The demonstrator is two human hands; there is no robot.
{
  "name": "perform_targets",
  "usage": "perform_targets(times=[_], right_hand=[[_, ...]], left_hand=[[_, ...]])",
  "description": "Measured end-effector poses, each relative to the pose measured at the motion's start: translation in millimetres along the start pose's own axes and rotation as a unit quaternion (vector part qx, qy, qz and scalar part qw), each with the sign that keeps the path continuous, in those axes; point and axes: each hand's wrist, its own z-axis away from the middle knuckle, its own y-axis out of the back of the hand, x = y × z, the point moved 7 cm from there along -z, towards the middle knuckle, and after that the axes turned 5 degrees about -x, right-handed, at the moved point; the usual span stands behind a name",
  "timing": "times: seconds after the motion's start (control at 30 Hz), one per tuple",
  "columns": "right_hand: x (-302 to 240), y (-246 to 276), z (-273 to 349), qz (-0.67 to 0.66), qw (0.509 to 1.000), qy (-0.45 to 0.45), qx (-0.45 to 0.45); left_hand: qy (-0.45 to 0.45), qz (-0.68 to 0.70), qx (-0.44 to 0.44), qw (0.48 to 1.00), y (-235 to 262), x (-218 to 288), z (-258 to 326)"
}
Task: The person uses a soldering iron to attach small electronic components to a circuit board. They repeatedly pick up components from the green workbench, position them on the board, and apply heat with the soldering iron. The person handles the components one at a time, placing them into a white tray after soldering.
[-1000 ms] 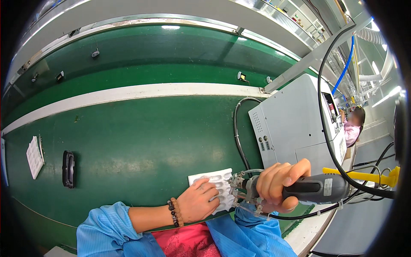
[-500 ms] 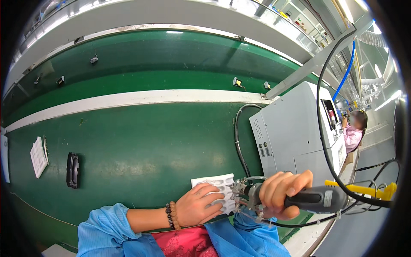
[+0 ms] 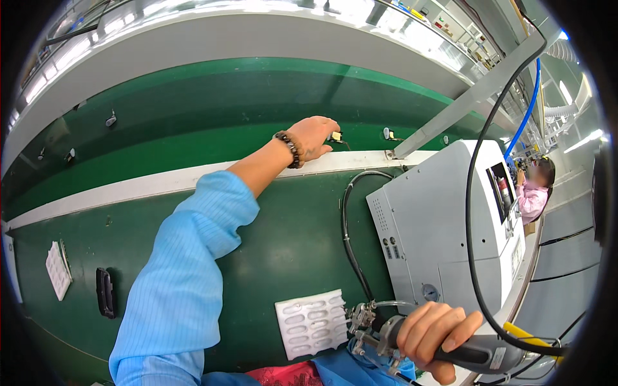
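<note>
My left hand (image 3: 311, 137) reaches out over the green belt beyond the white rail. Its thumb and fingers close around a small part (image 3: 337, 136) with a yellow piece and a thin dark lead; the rest of that part is hidden by the fingers. With my right hand (image 3: 432, 338) I grip a grey and black power screwdriver (image 3: 484, 352), held nearly level. Its metal head, with a clear tube, points left beside the white tray (image 3: 282, 329). Rows of oval recesses show in the tray, which lies on the green table close to my body.
A large grey machine (image 3: 431, 212) stands at right, with black cable (image 3: 347, 231) alongside. Other small parts sit on the belt, one white-headed (image 3: 387, 133). A black case (image 3: 105, 293) and another white tray (image 3: 58, 273) lie at left. A person in pink (image 3: 532, 198) sits beyond the machine.
My left hand has left the white tray and stretched forward to the small part on the belt. My right hand still holds the screwdriver by the tray. The view has shifted somewhat.
</note>
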Motion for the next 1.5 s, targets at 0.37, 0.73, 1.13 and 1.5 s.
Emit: perform_targets(times=[0.37,0.73,1.13,1.5], right_hand=[[8,14,11,0.023,0.997,0.002,0.075],[-7,4,22,0.019,0.998,0.031,0.046],[0,-8,26,0.008,1.0,0.02,0.022],[33,-22,11,-0.005,1.0,0.002,0.024]], left_hand=[[0.081,-0.045,-0.032,0.995,-29,-44,-19],[0.092,0.261,0.064,0.959,36,146,188],[0.112,0.12,0.098,0.981,-13,228,267],[0.106,0.157,0.135,0.973,-24,217,277]])
